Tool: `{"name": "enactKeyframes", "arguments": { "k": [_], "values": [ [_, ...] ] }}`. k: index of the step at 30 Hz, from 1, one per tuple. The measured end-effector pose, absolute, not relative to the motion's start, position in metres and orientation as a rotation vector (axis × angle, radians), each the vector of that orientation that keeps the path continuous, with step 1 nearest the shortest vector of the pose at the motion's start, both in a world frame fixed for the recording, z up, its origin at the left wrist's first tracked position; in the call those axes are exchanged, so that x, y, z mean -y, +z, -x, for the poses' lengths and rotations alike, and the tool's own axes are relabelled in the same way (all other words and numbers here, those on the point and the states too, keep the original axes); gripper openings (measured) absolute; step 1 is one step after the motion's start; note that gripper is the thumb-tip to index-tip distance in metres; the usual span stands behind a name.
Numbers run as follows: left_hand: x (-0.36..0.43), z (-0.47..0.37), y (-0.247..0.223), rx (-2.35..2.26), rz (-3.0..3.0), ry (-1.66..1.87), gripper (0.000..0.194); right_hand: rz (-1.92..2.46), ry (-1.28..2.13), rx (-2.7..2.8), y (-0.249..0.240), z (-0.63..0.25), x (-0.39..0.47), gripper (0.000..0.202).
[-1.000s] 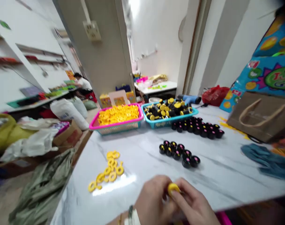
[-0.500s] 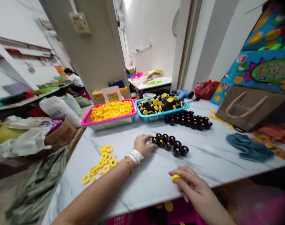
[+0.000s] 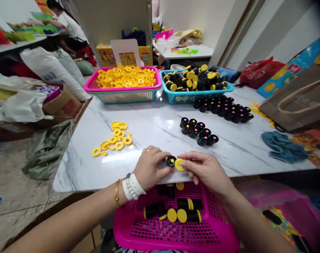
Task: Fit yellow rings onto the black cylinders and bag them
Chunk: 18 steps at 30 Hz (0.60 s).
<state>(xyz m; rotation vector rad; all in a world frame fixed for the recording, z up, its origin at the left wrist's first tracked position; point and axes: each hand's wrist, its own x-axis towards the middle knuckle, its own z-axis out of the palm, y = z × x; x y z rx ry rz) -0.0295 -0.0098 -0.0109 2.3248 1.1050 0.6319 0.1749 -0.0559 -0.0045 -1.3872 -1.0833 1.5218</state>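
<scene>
Your left hand (image 3: 151,165) held a black tube (image 3: 171,161) between its thumb and fingers, with a yellow dot showing in the tube's end. Your right hand (image 3: 210,172) pinched a yellow lid (image 3: 179,164) right beside the tube, at its 3 o'clock. I could not tell if the two touched. Both hands were by the near edge of the white surface (image 3: 154,123).

From your hands, a pile of yellow rings (image 3: 118,144) lay at 10 o'clock. A small bunch of black tubes (image 3: 193,132) stood at 1 o'clock, with pink and yellow dots in them. A bigger bunch (image 3: 230,113) stood behind it. At 11 o'clock sat a pink-rimmed basket (image 3: 128,89), full of little yellow pieces (image 3: 128,75). Just past 12 o'clock sat a blue basket (image 3: 199,94), full of black and yellow tubes (image 3: 194,78). At 6 o'clock, lower down, a big pink basket (image 3: 149,242) had some more tubes (image 3: 182,215) in it.
</scene>
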Motion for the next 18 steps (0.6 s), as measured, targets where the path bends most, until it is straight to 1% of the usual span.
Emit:
{"name": "enactKeyframes", "arguments": {
  "k": [4, 8, 13, 15, 18],
  "values": [
    [0.008, 0.028, -0.014, -1.094, -2.344, 0.640, 0.019, 1.368, 1.558, 1.166, -0.001, -0.162, 0.042, 0.033],
    [0.008, 0.027, -0.015, -1.083, -2.308, 0.622, 0.018, 1.442, 1.557, 1.169, -0.002, -0.159, 0.037, 0.032],
    [0.012, 0.027, -0.006, -1.070, -2.208, 0.560, 0.011, 1.493, 1.573, 1.165, 0.000, -0.158, 0.036, 0.031],
    [0.014, 0.026, 0.001, -1.077, -2.091, 0.522, 0.013, 1.477, 1.606, 1.162, 0.001, -0.157, 0.036, 0.031],
    [0.014, 0.024, 0.006, -1.091, -1.861, 0.503, 0.025, 1.455, 1.634, 1.171, 0.004, -0.156, 0.036, 0.032]
  ]
}}
